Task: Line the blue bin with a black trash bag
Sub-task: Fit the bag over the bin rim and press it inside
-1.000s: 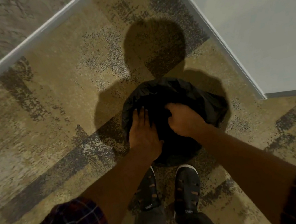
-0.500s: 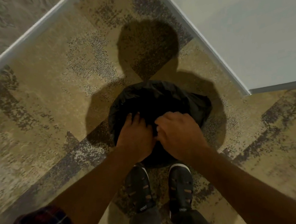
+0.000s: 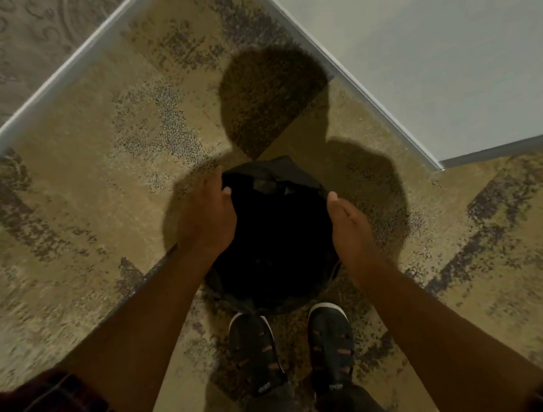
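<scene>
A black trash bag [image 3: 280, 229] covers the round top of a bin standing on the carpet just in front of my feet. None of the bin's blue surface shows; the bag hides it. My left hand [image 3: 207, 216] grips the bag at the bin's left rim, fingers curled over the edge. My right hand [image 3: 350, 221] lies along the right rim, palm turned inward with the thumb up, pressed against the bag there; whether its fingers pinch the plastic is unclear.
Patterned beige and grey carpet [image 3: 87, 181] surrounds the bin. A white wall [image 3: 442, 45] with a baseboard forms a corner at the right, and a baseboard edge [image 3: 41, 94] runs across the upper left. My black shoes [image 3: 292, 348] stand just behind the bin.
Both hands were together on top of the bag near its front; they have spread apart to the left and right rims. The bag's loose bulge on the right is pulled in.
</scene>
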